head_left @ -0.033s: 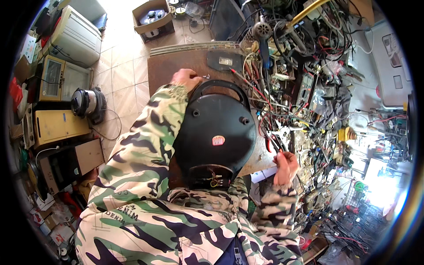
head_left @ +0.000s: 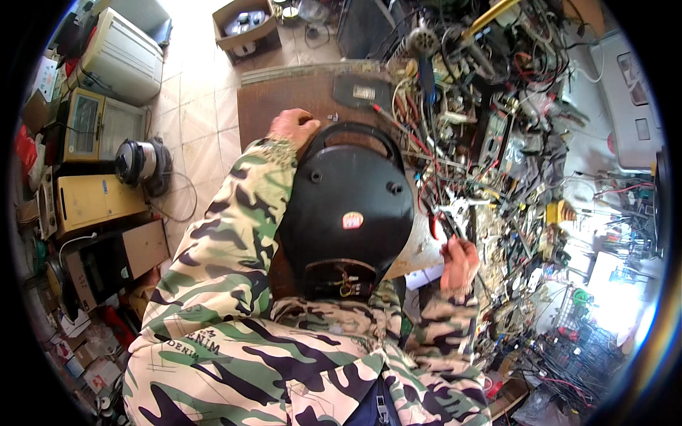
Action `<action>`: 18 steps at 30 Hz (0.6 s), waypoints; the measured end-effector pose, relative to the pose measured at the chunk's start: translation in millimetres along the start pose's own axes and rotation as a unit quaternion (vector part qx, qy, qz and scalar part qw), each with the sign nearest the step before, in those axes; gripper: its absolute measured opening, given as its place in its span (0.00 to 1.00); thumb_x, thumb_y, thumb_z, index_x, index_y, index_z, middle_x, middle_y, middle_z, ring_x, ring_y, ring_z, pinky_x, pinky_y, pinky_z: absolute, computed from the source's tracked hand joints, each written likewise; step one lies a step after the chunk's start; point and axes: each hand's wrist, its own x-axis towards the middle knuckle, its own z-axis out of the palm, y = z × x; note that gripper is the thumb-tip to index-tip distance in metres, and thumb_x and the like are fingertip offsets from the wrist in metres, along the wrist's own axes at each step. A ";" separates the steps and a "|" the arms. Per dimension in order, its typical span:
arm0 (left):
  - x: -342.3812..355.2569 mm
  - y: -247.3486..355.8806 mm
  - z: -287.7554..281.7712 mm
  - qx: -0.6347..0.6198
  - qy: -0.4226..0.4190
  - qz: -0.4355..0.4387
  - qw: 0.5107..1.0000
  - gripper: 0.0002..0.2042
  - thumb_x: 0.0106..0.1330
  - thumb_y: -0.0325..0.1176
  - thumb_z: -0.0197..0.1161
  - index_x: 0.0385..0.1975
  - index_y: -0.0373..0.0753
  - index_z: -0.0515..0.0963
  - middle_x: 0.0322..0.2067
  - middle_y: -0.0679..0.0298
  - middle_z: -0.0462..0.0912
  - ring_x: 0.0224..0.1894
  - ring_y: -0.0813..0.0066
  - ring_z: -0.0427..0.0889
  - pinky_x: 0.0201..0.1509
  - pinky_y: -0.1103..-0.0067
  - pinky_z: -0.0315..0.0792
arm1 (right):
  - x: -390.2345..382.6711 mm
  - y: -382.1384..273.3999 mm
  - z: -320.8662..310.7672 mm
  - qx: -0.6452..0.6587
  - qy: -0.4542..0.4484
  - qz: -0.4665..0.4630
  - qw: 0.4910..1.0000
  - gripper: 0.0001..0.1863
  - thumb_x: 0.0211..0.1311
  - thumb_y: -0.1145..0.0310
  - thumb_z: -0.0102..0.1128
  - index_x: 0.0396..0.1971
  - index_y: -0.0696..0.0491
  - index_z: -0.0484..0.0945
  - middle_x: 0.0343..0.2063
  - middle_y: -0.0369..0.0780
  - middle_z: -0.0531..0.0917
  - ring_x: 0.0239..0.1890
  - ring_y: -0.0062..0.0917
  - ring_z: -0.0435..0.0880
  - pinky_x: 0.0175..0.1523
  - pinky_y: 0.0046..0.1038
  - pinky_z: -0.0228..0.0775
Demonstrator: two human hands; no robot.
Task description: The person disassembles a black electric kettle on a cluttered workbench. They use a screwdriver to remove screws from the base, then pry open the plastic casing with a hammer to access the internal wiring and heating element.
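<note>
On the brown table (head_left: 277,99), the left hand (head_left: 293,128) was curled beside the handle (head_left: 348,127) of a black appliance (head_left: 334,192); whether it gripped could not be told. The appliance lay between both hands, judged stiff, fairly heavy and slippery, best held by that handle, clear of its fragile wires (head_left: 347,284). The right hand (head_left: 460,264) was bent near red-handled pliers (head_left: 434,226), its grasp unconfirmed.

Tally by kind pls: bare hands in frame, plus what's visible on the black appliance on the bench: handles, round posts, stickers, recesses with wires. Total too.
Left hand and right hand: 2 hands
Handle: 1
Round posts: 2
Sticker: 1
Recess with wires: 1
Total: 7
</note>
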 end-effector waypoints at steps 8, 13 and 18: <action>-234.1 -43.1 -2.9 -0.158 0.220 -0.097 0.958 0.18 0.67 0.41 0.67 0.49 0.32 0.80 0.47 0.57 0.82 0.45 0.70 0.82 0.49 0.74 0.76 | 60.2 91.6 11.4 0.010 -0.008 0.008 1.000 0.13 0.61 0.73 0.70 0.39 0.62 0.76 0.30 0.41 0.84 0.30 0.27 0.86 0.37 0.28 0.82; -342.4 -82.6 40.4 -0.204 0.207 -0.212 0.933 0.30 0.68 0.49 0.66 0.63 0.36 0.69 0.56 0.60 0.74 0.54 0.69 0.75 0.53 0.72 0.73 | 82.2 118.7 13.2 -0.304 -0.136 -0.064 0.941 0.10 0.57 0.73 0.72 0.30 0.63 0.79 0.24 0.42 0.85 0.25 0.24 0.84 0.29 0.25 0.76; -367.6 -37.5 60.5 -0.464 0.059 -0.357 0.809 0.34 0.70 0.51 0.65 0.67 0.34 0.64 0.54 0.59 0.75 0.54 0.71 0.75 0.56 0.75 0.72 | 88.8 92.5 42.9 -0.416 -0.183 -0.165 0.875 0.17 0.68 0.60 0.63 0.37 0.63 0.83 0.28 0.48 0.87 0.32 0.30 0.86 0.41 0.32 0.76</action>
